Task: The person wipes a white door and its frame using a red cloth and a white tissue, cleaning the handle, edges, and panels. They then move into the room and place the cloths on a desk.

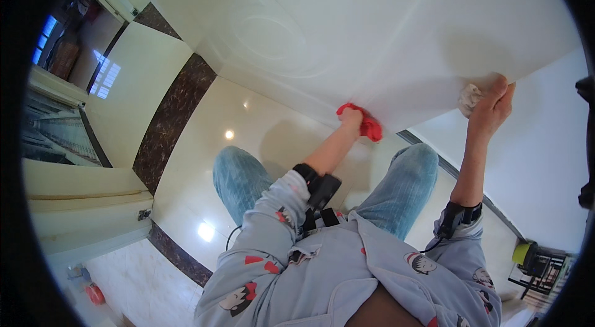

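A white door panel (pixel 325 29) with raised swirl mouldings fills the upper part of the view. Low on it, my left hand (pixel 351 119) holds a bunched red cloth (pixel 370 128) against the surface. Farther right, my right hand (pixel 496 101) is at the panel's edge. Between that hand and the panel is a crumpled off-white wad (pixel 469 99), cloth or paper; I cannot tell which. Most of my right fingers are hidden.
My bent knees (pixel 239 171) rise over the glossy tiled floor (pixel 195 141). A dark marble strip (pixel 174 118) crosses the floor at left, beside a door frame (pixel 93 206). A white wall (pixel 525 160) is at right, with a black rack (pixel 534 276) below it.
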Demonstrator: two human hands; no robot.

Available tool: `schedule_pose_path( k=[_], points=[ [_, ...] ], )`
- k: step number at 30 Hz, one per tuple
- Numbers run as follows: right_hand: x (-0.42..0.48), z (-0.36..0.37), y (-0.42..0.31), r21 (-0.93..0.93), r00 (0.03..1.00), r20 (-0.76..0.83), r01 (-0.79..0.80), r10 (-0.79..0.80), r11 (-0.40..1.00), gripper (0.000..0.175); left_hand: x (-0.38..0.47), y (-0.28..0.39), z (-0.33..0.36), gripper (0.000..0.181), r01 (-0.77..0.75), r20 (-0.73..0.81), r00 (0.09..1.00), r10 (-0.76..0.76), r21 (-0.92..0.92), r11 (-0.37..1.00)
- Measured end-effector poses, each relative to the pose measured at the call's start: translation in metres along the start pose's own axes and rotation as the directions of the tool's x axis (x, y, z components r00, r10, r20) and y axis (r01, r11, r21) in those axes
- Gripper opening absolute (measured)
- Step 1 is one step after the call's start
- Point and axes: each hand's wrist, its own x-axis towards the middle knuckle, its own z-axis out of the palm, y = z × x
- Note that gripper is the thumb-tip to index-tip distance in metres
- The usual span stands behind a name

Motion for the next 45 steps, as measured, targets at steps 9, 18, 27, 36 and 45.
schedule_pose_path(
  k=[9, 18, 27, 36, 45],
  points=[
    [-0.001, 0.001, 0.005, 0.052, 0.999, 0.010, 0.038, -0.038, 0.998, 0.036, -0.018, 0.034, -0.006, 0.020, 0.078, 0.187, 0.981, -0.047, -0.163, 0.983],
    [0.006, -0.005, 0.007, 0.108, 0.997, 0.047, 0.061, -0.067, 0.992, 0.037, -0.231, 0.185, 0.049, 0.024, -0.357, 0.513, 0.765, 0.389, -0.165, 0.919],
    [0.009, -0.030, 0.018, 0.291, 0.953, 0.303, -0.080, -0.013, 0.953, 0.044, -0.181, 0.156, 0.096, 0.047, -0.312, 0.815, -0.431, 0.387, 0.268, -0.912],
    [0.002, -0.040, 0.026, 0.534, 0.891, 0.447, -0.333, 0.074, 0.778, 0.049, -0.089, 0.062, 0.050, 0.034, -0.597, 0.967, -0.144, 0.210, 0.084, -0.798],
    [0.003, -0.036, 0.033, 0.514, 0.926, 0.372, -0.156, -0.055, 0.843, 0.050, -0.056, -0.001, 0.009, 0.057, -0.294, 0.986, 0.107, -0.132, -0.095, -0.951]
  ],
)
